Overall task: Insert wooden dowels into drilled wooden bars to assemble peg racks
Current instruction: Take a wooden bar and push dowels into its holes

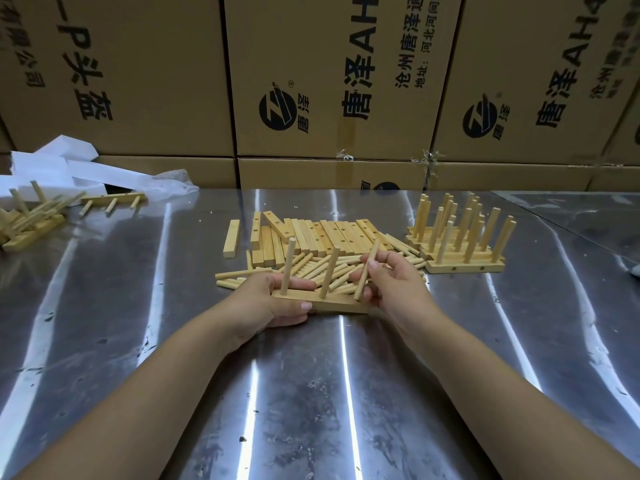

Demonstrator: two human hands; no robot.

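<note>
Our steel table (311, 393) before stacked cardboard boxes (332, 81)
We see glare streaking the metal; black print covers the cartons.

On the middle cardboard box (329, 64), turned sideways, "唐泽AH", "沧州唐泽通" and "地址:河北河间" are printed in black beside a round logo (279, 110) marked "唐泽", while "唐泽AH" and the same logo are repeated on the right box (512, 57), and "P头盔" is printed on the left box (145, 64).

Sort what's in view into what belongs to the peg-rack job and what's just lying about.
Job: bar held by left hand, dowel in right hand, loose dowels, drilled bars, finished racks.
Lying about: white packaging, cardboard boxes.
</note>
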